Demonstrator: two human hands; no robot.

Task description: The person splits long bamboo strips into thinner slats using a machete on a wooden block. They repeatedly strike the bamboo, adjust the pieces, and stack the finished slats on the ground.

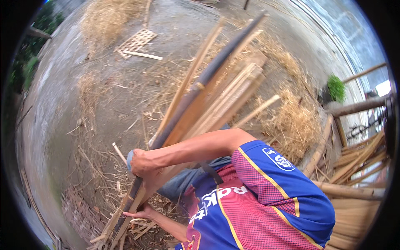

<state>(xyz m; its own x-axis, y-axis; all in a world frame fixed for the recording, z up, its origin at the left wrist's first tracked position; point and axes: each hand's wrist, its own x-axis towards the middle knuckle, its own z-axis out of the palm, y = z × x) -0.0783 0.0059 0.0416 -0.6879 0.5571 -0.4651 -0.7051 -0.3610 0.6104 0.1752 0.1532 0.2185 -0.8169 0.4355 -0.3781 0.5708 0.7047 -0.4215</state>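
My right hand (143, 163) is closed, with a blue-grey rounded piece (130, 160) showing at its far side; the kind of thing cannot be made out. It presses against a long dark pole (208, 75) that slants from lower left to upper right. Below it, my left hand (143, 211) lies beside the lower end of a flat wooden strip (139, 196), its thumb stretched along it and its other fingers partly hidden behind. Long light wooden slats (225, 98) lean alongside the pole, by my lap.
Curly wood shavings (293, 125) cover much of the concrete floor, with another heap (106, 21) at the far left. A woven lattice piece (136, 42) lies beyond the pole. Split bamboo (362, 160) is stacked at the right, near bamboo rails (358, 107) and a green plant (336, 88).
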